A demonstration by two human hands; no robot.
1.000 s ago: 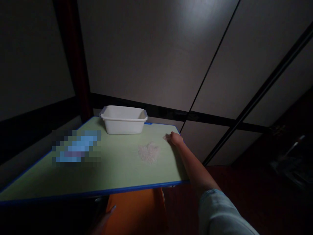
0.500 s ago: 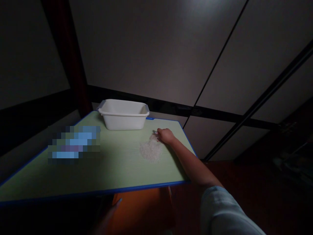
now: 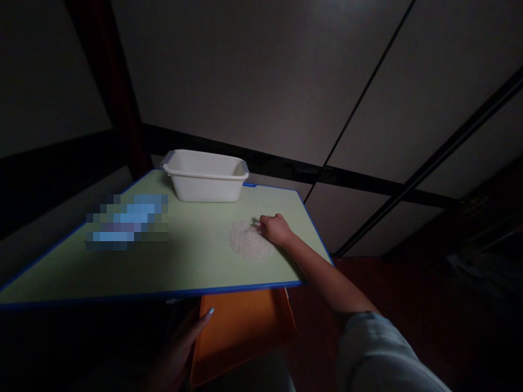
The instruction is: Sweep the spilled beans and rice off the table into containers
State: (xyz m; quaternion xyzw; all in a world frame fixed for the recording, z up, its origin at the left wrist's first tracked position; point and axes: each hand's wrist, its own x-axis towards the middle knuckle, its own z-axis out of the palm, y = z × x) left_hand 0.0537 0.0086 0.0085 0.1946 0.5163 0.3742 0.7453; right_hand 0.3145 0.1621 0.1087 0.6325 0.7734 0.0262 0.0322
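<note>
A flat, round patch of small white grains, looking like rice (image 3: 247,244), is spread on the pale green table (image 3: 192,239). At its upper right edge rests my right hand (image 3: 277,228), fingers curled down and closed; whatever lies between the fingertips is too small and dim to name. Below the table's front edge, my left hand (image 3: 186,340) grips the left side of an orange tray (image 3: 245,321). Its thumb lies over the tray's rim, and the other fingers are hidden beneath. The tray is tilted, its inside facing up, with its far side under the tabletop edge.
A white plastic basin (image 3: 208,188) with grey handles stands at the table's back. On the left lies a blue item (image 3: 126,220) blurred by pixel blocks. Blue trim runs along the table's edges, and pale panels (image 3: 245,81) rise behind it.
The orange tray and my left hand show more fully below the table. My right hand has shifted slightly toward the grains, which now spread wider at the top. The view has tilted a little downward.
</note>
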